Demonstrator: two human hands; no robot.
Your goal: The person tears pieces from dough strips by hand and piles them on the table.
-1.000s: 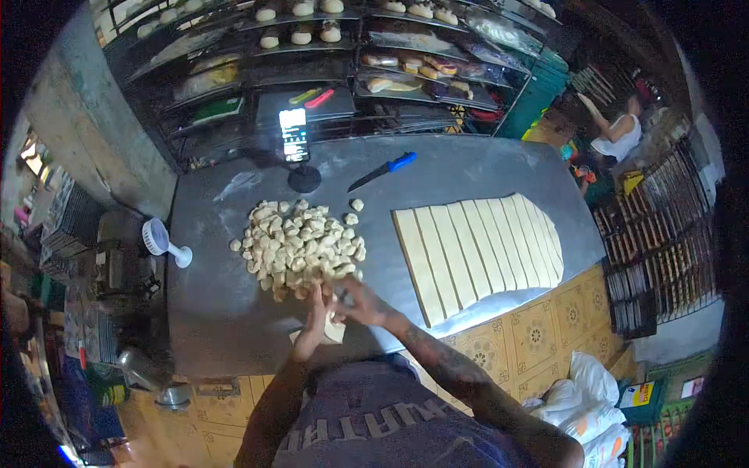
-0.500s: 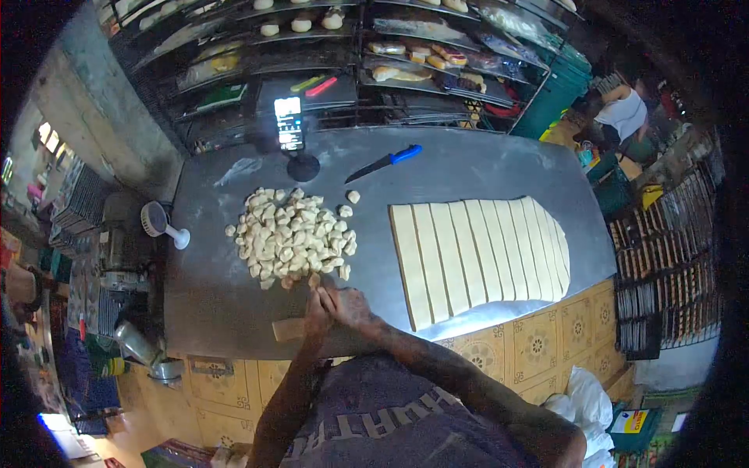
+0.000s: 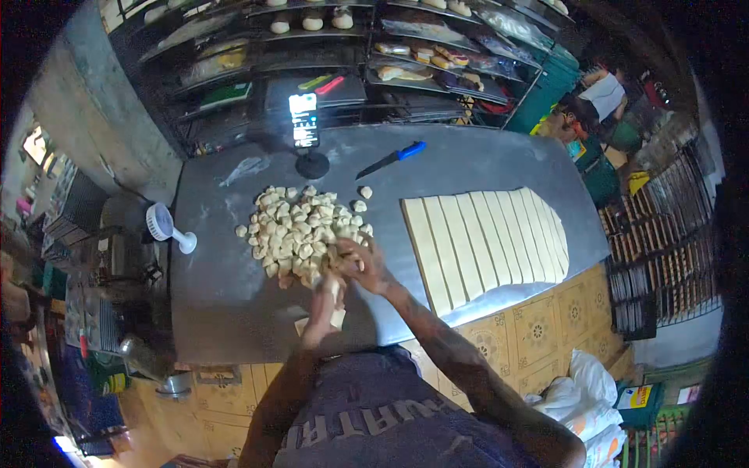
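Note:
A heap of small dough pieces lies on the dark worktop in front of me. My left hand is closed at the heap's near edge, with pale dough showing along its fingers. Part of a dough strip shows on both sides of that hand, low over the table. My right hand is over the heap's right near corner, its fingers apart and slightly blurred. To the right lies a flat dough sheet cut into several long strips.
A blue-handled knife lies toward the back of the table. Beside it a lit phone stands on a round base. A small white fan is at the left edge. Racks of trays stand behind; another person is back right.
My hands were together at the heap's near edge. The right hand has moved up and right over the pieces with its fingers spreading; the left has stayed near the strip.

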